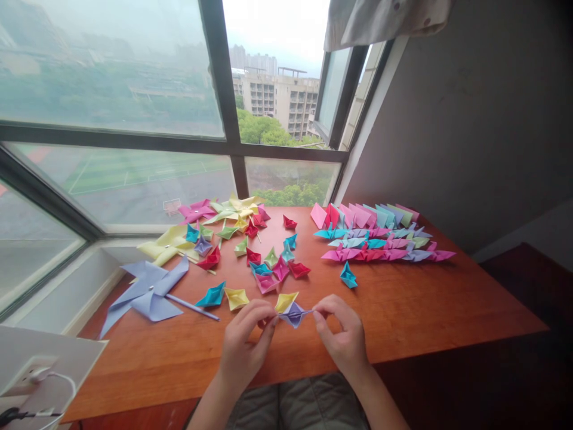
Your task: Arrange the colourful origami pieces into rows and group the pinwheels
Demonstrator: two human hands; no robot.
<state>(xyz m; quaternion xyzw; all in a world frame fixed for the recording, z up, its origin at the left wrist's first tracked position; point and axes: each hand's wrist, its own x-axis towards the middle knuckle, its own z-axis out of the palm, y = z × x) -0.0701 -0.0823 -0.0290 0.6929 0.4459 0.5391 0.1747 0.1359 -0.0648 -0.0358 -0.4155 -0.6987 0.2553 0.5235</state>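
Plainly, the window [235,134] stood beyond the left hand [248,337] and the right hand [342,331], with the wooden table [425,304] below them. Rows of folded paper [371,232] lay well past the right hand; a lavender pinwheel [150,291] lay left of the left. Each hand pinched one tip of the purple paper boat [294,315], thumb against finger, holding it between them. Just beyond the fingers sat a yellow paper boat [285,300].

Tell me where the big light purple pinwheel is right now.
In the head view, the light purple pinwheel lies on the left side of the wooden table, left of the left hand and just in front of a yellow pinwheel.
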